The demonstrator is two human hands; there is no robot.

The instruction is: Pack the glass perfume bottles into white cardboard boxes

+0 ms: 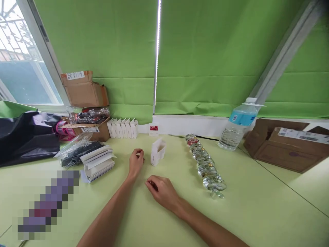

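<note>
My left hand (136, 161) rests on the light green table (144, 219), its fingers curled and no object visible in them. Just right of it stands a small white box (157, 152), upright with its top open; neither hand appears to touch it. Nearer to me, my right hand (161, 190) is loosely closed, with nothing showing between thumb and fingers. To the right runs a row of shiny silvery foil packets (207, 168). Several narrow white boxes (123, 128) stand in a row at the back, left of a small card with a red picture (154, 129).
Flat white cartons (99, 163) are stacked at left beside a plastic bag of dark items (79, 152). Brown boxes (86, 92) stand behind. A blurred purple object (48, 202) lies front left. At right are a water bottle (235, 127) and an opened cardboard box (290, 151).
</note>
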